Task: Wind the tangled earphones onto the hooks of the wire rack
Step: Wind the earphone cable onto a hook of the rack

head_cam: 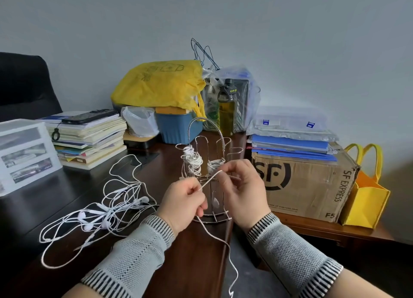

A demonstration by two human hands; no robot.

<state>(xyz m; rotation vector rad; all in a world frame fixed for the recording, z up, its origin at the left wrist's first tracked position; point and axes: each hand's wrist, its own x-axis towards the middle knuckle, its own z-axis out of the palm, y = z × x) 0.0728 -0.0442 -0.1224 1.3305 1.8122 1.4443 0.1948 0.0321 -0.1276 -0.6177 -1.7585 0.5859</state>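
On dark desk, white earphone cable [209, 179] pinched taut between both hands [214, 191], wire rack [210, 163] behind.

An office: dark desk [67, 192], stacked books [93, 139], folders [290, 144], courier box [304, 186].

Lower middle of wire rack [213, 217] hidden behind left hand [183, 199] and right hand [243, 190]; fingertips of both curl out of sight, so exact grip on the white earphone cord [220, 239] cannot be resolved. Cord's free end runs off the bottom edge. Individual cords within the tangled earphones [100, 212] too fine and overlapped to trace; white drawer unit [24, 150] cut by left edge, contents blurred.
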